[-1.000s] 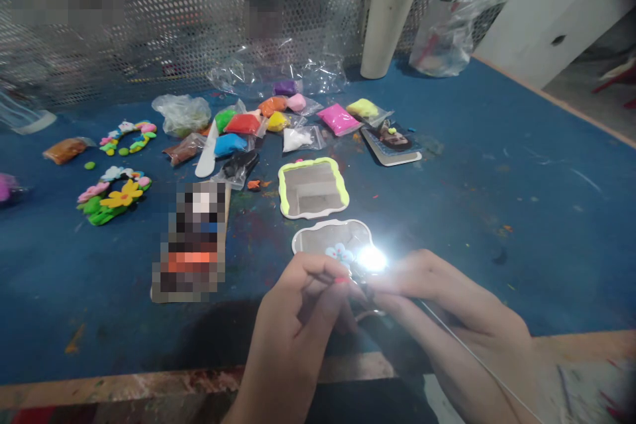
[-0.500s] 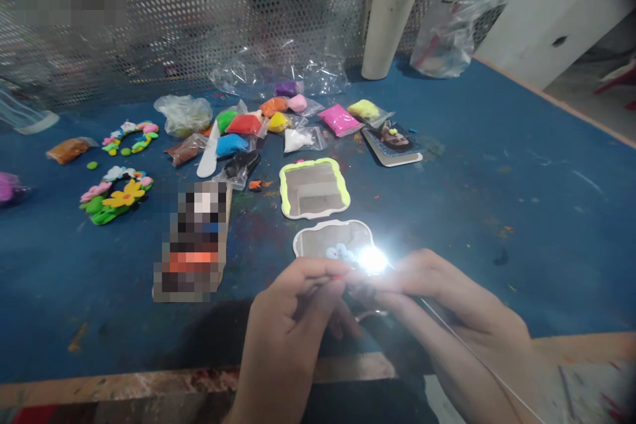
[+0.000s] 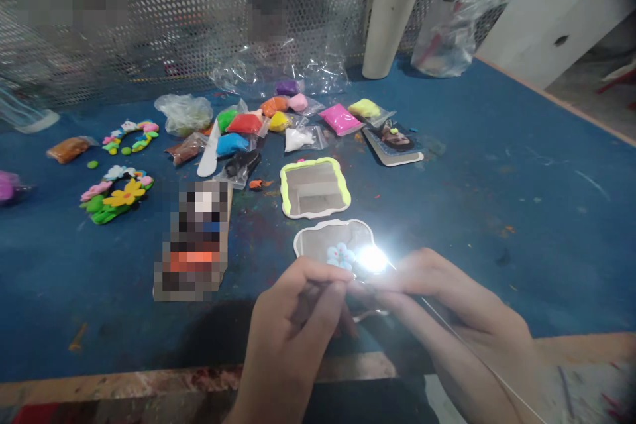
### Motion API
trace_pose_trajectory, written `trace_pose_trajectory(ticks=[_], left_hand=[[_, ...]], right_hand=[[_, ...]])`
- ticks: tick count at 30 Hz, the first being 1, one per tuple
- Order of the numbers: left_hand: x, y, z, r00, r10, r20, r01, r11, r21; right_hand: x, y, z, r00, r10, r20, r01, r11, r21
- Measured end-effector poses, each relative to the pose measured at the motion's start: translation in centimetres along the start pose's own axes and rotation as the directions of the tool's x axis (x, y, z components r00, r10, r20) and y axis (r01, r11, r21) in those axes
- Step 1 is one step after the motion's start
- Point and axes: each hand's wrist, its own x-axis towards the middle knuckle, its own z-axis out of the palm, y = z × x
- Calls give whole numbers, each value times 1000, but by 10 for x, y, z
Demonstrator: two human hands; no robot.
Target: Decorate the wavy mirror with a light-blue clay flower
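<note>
Both of my hands are above a white-framed mirror (image 3: 330, 232) near the table's front, hiding much of its lower half. On its glass is a light blue clay flower (image 3: 340, 255) with small reddish dots. My left hand (image 3: 298, 315) is closed, thumb and forefinger pinched just below the flower; whatever lies between them is too small to name. My right hand (image 3: 442, 308) is also closed in a pinch, its fingertips close to the left ones and their contents hidden. A bright glare on the mirror washes out the area beside them. A thin white cord (image 3: 472, 351) passes across my right wrist.
A second mirror (image 3: 315, 189) with yellow-green clay edging lies behind. Further back are several bags of coloured clay (image 3: 340, 119), a white spatula (image 3: 209, 152) and a booklet (image 3: 395, 146). Flower-decorated rings (image 3: 116, 195) lie left. A tumbler (image 3: 395, 16) stands at the back.
The red speck seen at my left fingertips is now out of sight. My left fingers have shifted slightly lower, and more of the blue flower shows.
</note>
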Motion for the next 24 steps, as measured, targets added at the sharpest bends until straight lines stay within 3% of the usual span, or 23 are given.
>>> trace_pose_trajectory(ticks=[7, 24], left_hand=[[2, -1, 0, 1000, 0, 8, 0, 1000, 10], [1, 1, 7, 999, 34, 12, -34, 999, 12]], right_hand=[[1, -2, 0, 1000, -15, -19, 15, 1000, 12], [-4, 4, -2, 993, -80, 83, 71, 992, 106]])
